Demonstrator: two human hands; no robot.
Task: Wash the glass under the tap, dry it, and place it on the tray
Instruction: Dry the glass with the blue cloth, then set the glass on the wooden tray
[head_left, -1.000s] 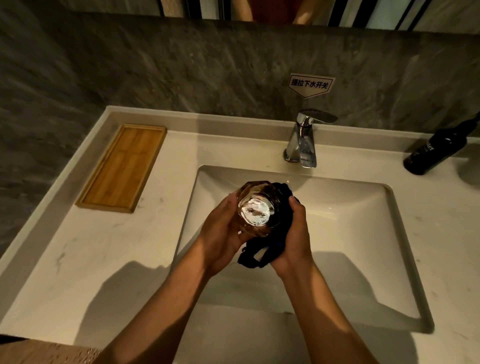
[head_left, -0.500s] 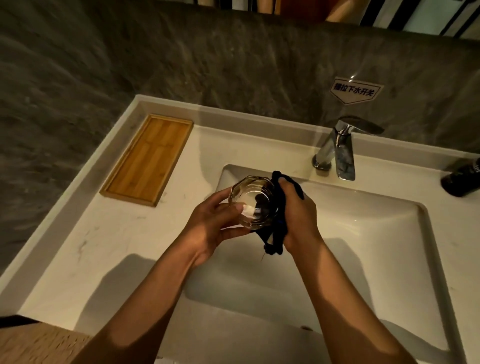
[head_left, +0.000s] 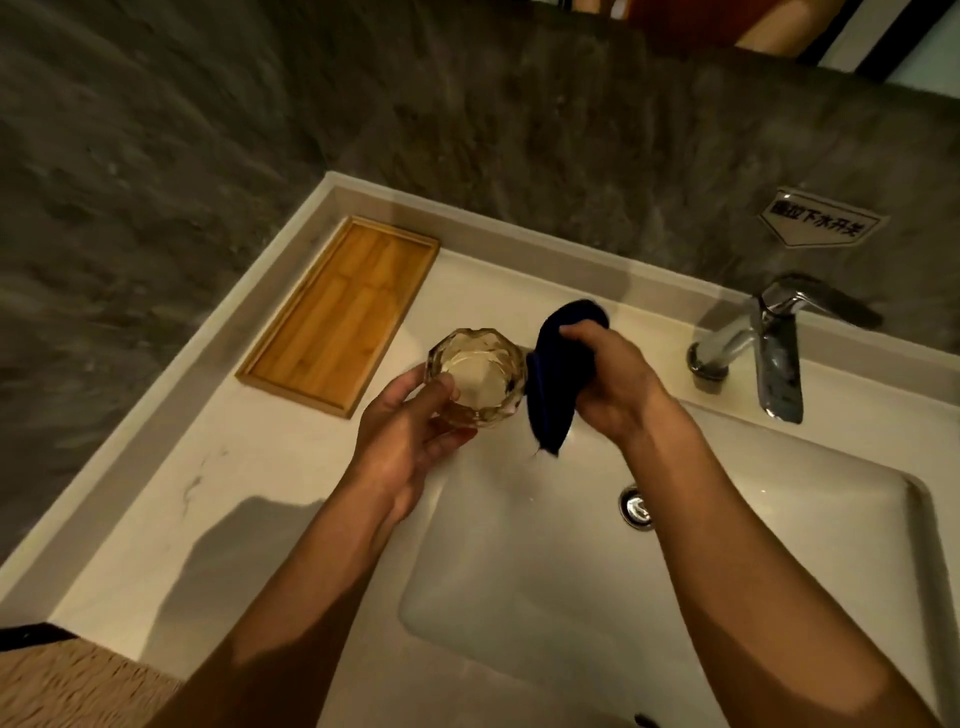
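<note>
A faceted clear glass (head_left: 478, 376) is held upright, mouth up, in my left hand (head_left: 410, 441), above the sink's left rim. Just to its right, my right hand (head_left: 608, 384) grips a dark blue cloth (head_left: 558, 374) that hangs down beside the glass, apart from it or barely touching. The wooden tray (head_left: 337, 317) lies on the counter to the left of the glass, with nothing on it. The chrome tap (head_left: 769, 348) stands at the right behind the basin, and I see no water running.
The white basin (head_left: 779, 571) with its metal drain (head_left: 636, 506) fills the lower right. A pale marble counter (head_left: 208, 493) runs along the left. A dark stone wall with a small sign (head_left: 818, 221) rises behind.
The cloth has come out of the glass and away to its right. The glass has turned mouth up and shifted left toward the tray. The view has swung left, and the dark bottle is out of sight.
</note>
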